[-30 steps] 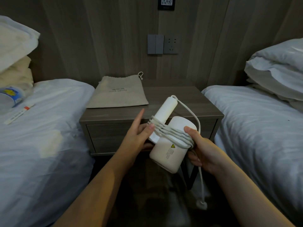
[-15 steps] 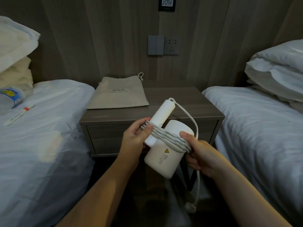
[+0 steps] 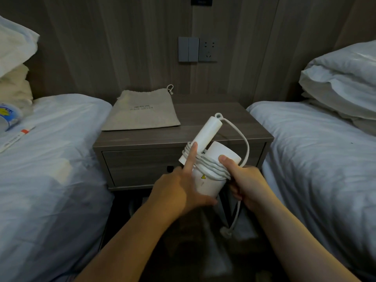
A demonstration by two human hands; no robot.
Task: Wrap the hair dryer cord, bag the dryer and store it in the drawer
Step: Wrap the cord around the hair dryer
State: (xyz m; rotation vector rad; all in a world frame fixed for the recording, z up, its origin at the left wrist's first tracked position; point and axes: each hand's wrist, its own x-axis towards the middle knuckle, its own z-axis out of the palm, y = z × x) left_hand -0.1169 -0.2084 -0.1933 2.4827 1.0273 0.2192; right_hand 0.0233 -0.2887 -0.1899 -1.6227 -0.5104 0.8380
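Down in the dim gap between two white-sheeted beds, the plug (image 3: 225, 233) dangles on the loose tail of the cord (image 3: 211, 169), straight below the right hand (image 3: 246, 186). That hand is clamped round the hair dryer (image 3: 210, 180), thumb pinning the coils. The left hand (image 3: 179, 190) lays a straight forefinger across them. The handle points up and away toward the nightstand (image 3: 240, 129). Its drawer (image 3: 138, 165) is closed. The bag (image 3: 142, 112) lies flat on top, nearer the left hand.

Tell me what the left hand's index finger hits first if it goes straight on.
Likely the hair dryer's handle: the left hand points up along it, across the cord coils. Depth is unclear.
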